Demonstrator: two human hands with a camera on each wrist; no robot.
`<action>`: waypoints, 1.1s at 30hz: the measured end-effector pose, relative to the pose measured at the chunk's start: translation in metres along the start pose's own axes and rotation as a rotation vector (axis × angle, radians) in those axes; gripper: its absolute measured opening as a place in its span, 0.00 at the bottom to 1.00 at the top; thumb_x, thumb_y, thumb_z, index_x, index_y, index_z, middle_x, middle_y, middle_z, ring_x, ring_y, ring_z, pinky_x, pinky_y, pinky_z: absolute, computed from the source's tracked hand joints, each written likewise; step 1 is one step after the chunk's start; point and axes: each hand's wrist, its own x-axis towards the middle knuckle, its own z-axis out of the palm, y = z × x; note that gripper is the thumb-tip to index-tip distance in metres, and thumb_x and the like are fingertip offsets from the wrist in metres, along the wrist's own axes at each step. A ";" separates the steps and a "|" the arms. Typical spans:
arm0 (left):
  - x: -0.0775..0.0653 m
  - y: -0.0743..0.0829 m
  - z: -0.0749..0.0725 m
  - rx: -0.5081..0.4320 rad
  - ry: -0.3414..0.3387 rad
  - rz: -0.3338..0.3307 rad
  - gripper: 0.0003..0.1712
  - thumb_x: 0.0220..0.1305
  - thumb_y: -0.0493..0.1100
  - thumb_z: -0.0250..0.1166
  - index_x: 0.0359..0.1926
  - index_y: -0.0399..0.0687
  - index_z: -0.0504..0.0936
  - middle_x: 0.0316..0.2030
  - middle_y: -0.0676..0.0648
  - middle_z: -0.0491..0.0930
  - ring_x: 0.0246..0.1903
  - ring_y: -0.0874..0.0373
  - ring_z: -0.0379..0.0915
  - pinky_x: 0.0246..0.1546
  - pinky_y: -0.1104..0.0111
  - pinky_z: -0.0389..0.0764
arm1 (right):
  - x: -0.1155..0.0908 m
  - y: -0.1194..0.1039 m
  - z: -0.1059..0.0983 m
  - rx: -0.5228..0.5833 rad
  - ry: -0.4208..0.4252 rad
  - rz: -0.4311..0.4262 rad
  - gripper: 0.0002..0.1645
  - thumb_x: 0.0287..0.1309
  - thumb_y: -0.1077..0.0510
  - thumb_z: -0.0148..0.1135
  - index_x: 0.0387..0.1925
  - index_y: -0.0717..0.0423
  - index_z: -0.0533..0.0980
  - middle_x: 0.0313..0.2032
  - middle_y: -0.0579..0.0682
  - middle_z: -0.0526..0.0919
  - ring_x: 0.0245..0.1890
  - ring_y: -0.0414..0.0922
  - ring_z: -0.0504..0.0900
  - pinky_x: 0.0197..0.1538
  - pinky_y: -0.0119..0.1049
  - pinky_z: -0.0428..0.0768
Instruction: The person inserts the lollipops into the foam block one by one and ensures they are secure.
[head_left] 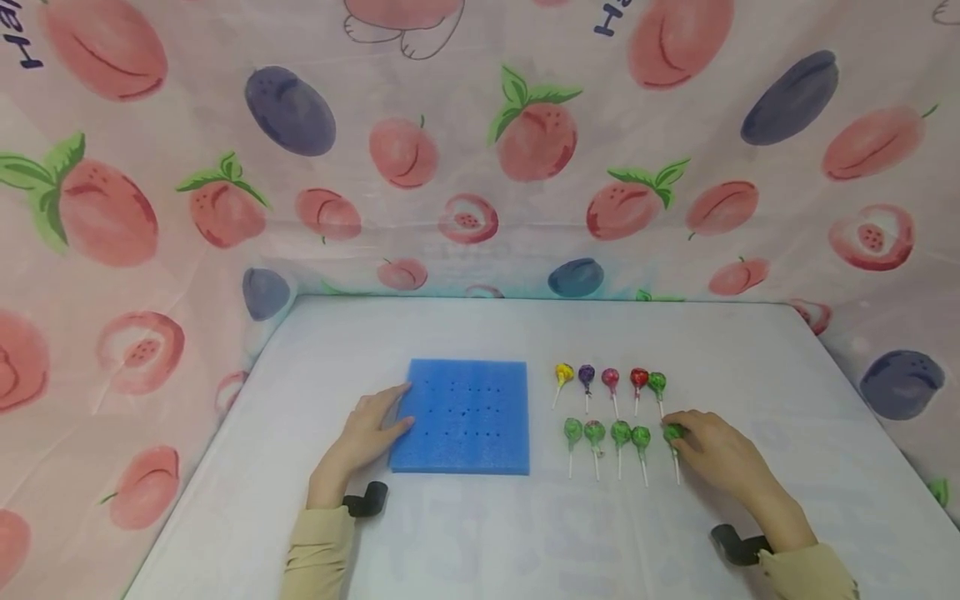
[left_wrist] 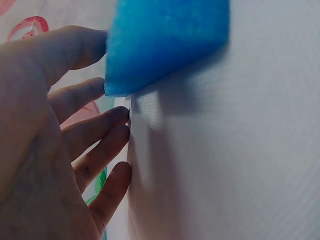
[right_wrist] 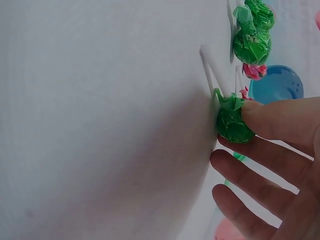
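A blue foam block [head_left: 465,454] with rows of small holes lies flat on the white table. My left hand [head_left: 365,433] rests at its left edge, fingers spread; in the left wrist view the thumb and index finger touch the block's side [left_wrist: 165,40]. My right hand [head_left: 716,450] pinches the wrapped head of a green lollipop [right_wrist: 235,125] between thumb and index finger, at the right end of the near row. That lollipop's white stick points toward the table's front. Beside it lie more green lollipops [head_left: 620,432].
Behind the near row is a far row with a yellow lollipop [head_left: 564,374], a purple one [head_left: 587,375], a pink one [head_left: 611,379], a red one [head_left: 639,378] and a green one [head_left: 657,382]. A peach-printed cloth [head_left: 480,150] hangs behind the white table [head_left: 480,542].
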 end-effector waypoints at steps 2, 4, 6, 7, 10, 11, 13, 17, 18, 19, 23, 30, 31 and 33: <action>0.000 0.000 0.000 -0.003 0.002 0.004 0.34 0.69 0.50 0.57 0.72 0.50 0.60 0.71 0.41 0.62 0.69 0.39 0.54 0.67 0.40 0.58 | 0.000 0.001 0.000 0.005 0.000 0.006 0.18 0.54 0.63 0.66 0.48 0.59 0.80 0.45 0.60 0.84 0.45 0.58 0.81 0.44 0.55 0.80; 0.000 0.001 0.001 -0.005 0.002 0.004 0.34 0.68 0.50 0.57 0.72 0.50 0.60 0.71 0.41 0.62 0.69 0.39 0.54 0.68 0.41 0.58 | -0.001 0.001 -0.001 0.019 -0.004 0.015 0.17 0.54 0.63 0.66 0.48 0.59 0.80 0.46 0.61 0.84 0.46 0.59 0.81 0.45 0.56 0.80; 0.000 0.000 0.001 -0.001 -0.004 0.005 0.34 0.69 0.50 0.57 0.72 0.49 0.60 0.71 0.41 0.62 0.70 0.39 0.54 0.68 0.41 0.57 | -0.002 0.001 -0.002 0.039 -0.014 0.027 0.17 0.55 0.62 0.65 0.48 0.60 0.79 0.47 0.61 0.84 0.46 0.59 0.82 0.45 0.57 0.79; 0.000 0.000 0.001 0.003 -0.008 0.008 0.34 0.69 0.50 0.57 0.72 0.49 0.60 0.71 0.41 0.62 0.70 0.39 0.54 0.68 0.41 0.57 | -0.003 0.001 -0.003 0.053 -0.019 0.036 0.17 0.55 0.62 0.65 0.48 0.59 0.79 0.47 0.62 0.84 0.45 0.59 0.82 0.45 0.57 0.79; 0.000 -0.001 0.002 0.010 -0.013 0.008 0.34 0.69 0.50 0.57 0.72 0.49 0.60 0.71 0.42 0.62 0.70 0.39 0.53 0.68 0.42 0.57 | -0.004 0.001 -0.006 0.092 -0.025 0.059 0.17 0.56 0.62 0.64 0.48 0.60 0.78 0.46 0.61 0.83 0.43 0.57 0.82 0.43 0.57 0.79; 0.000 -0.001 0.002 0.011 -0.014 0.009 0.34 0.69 0.50 0.57 0.72 0.50 0.59 0.71 0.42 0.61 0.70 0.39 0.53 0.68 0.41 0.57 | -0.005 0.002 -0.007 0.103 -0.022 0.062 0.17 0.56 0.62 0.63 0.48 0.60 0.78 0.46 0.61 0.83 0.42 0.56 0.82 0.42 0.56 0.80; 0.001 -0.001 0.002 0.015 -0.011 0.015 0.34 0.69 0.50 0.57 0.72 0.50 0.59 0.71 0.41 0.61 0.70 0.39 0.53 0.68 0.41 0.57 | -0.005 0.002 -0.009 0.121 -0.013 0.060 0.17 0.56 0.63 0.63 0.48 0.60 0.78 0.44 0.61 0.83 0.42 0.56 0.82 0.42 0.56 0.80; 0.002 -0.001 0.002 0.013 -0.009 0.013 0.34 0.69 0.50 0.57 0.72 0.50 0.60 0.71 0.41 0.62 0.70 0.39 0.54 0.68 0.42 0.58 | -0.004 0.003 -0.014 0.135 0.000 0.041 0.17 0.55 0.64 0.63 0.48 0.61 0.78 0.44 0.61 0.83 0.42 0.57 0.82 0.43 0.57 0.80; 0.001 -0.001 0.002 0.013 -0.010 0.012 0.34 0.69 0.50 0.57 0.72 0.50 0.60 0.71 0.41 0.62 0.69 0.39 0.54 0.68 0.42 0.58 | -0.004 0.003 -0.015 0.137 0.003 0.035 0.17 0.55 0.65 0.63 0.48 0.62 0.77 0.45 0.62 0.83 0.42 0.58 0.82 0.43 0.57 0.80; 0.001 -0.001 0.002 0.014 -0.010 0.011 0.34 0.69 0.50 0.57 0.72 0.50 0.60 0.71 0.41 0.62 0.69 0.39 0.54 0.68 0.42 0.58 | -0.004 0.002 -0.015 0.138 0.005 0.032 0.17 0.55 0.65 0.63 0.48 0.62 0.77 0.45 0.62 0.83 0.42 0.58 0.82 0.43 0.58 0.80; 0.001 -0.001 0.002 0.011 -0.007 0.008 0.34 0.69 0.50 0.57 0.72 0.50 0.60 0.71 0.41 0.62 0.69 0.39 0.54 0.68 0.41 0.58 | -0.004 0.000 -0.018 0.144 0.022 0.022 0.17 0.54 0.65 0.64 0.48 0.62 0.77 0.45 0.61 0.83 0.42 0.59 0.82 0.44 0.57 0.80; 0.000 -0.001 0.001 0.008 0.012 0.014 0.34 0.69 0.50 0.57 0.72 0.49 0.60 0.70 0.40 0.62 0.69 0.38 0.54 0.67 0.40 0.58 | -0.003 -0.006 -0.023 0.149 0.057 -0.016 0.16 0.53 0.66 0.65 0.46 0.62 0.78 0.44 0.60 0.83 0.41 0.57 0.82 0.45 0.57 0.81; 0.000 -0.001 0.001 0.015 0.014 0.018 0.34 0.69 0.50 0.57 0.72 0.49 0.60 0.70 0.40 0.62 0.69 0.38 0.54 0.67 0.40 0.58 | -0.002 -0.008 -0.024 0.149 0.061 -0.021 0.16 0.53 0.66 0.65 0.46 0.62 0.78 0.43 0.59 0.83 0.41 0.56 0.83 0.45 0.57 0.81; 0.000 -0.001 0.001 0.014 0.014 0.017 0.34 0.68 0.50 0.57 0.72 0.49 0.60 0.70 0.40 0.62 0.69 0.38 0.54 0.67 0.40 0.58 | -0.002 -0.011 -0.025 0.152 0.064 -0.026 0.16 0.53 0.66 0.66 0.46 0.61 0.78 0.42 0.58 0.84 0.41 0.56 0.83 0.45 0.57 0.81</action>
